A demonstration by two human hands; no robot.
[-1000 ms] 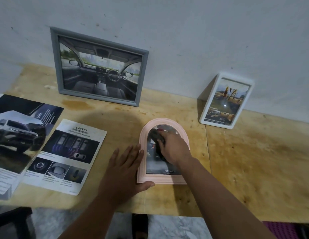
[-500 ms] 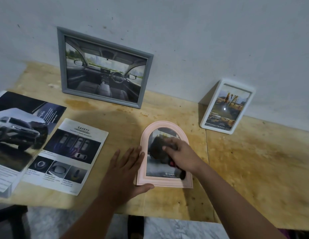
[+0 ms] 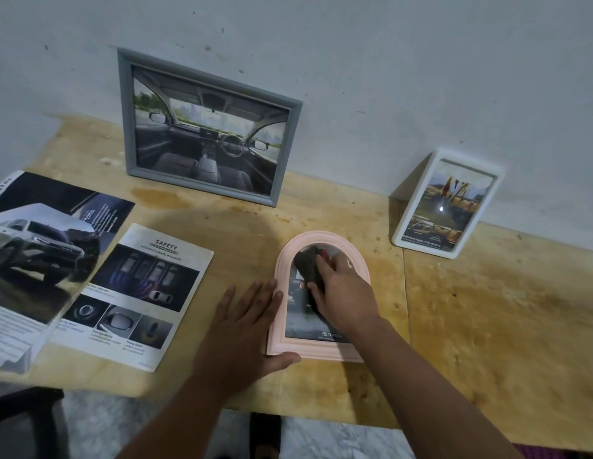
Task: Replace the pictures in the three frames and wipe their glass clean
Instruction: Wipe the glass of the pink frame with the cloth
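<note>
Pink arched frame (image 3: 277,313) flat near table's (image 3: 487,326) front edge | left hand (image 3: 242,329), fingers spread, braces its left rim | right hand (image 3: 343,294) grips dark cloth (image 3: 306,265) on glass | bare wood rightward.

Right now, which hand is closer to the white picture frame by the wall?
Right. The right hand wipes the pink frame, nearer the white frame; the left hand lies farther left.

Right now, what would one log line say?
step: wiping glass | right hand: grips dark cloth on pink arched frame | left hand: flat, steadying frame edge
</note>
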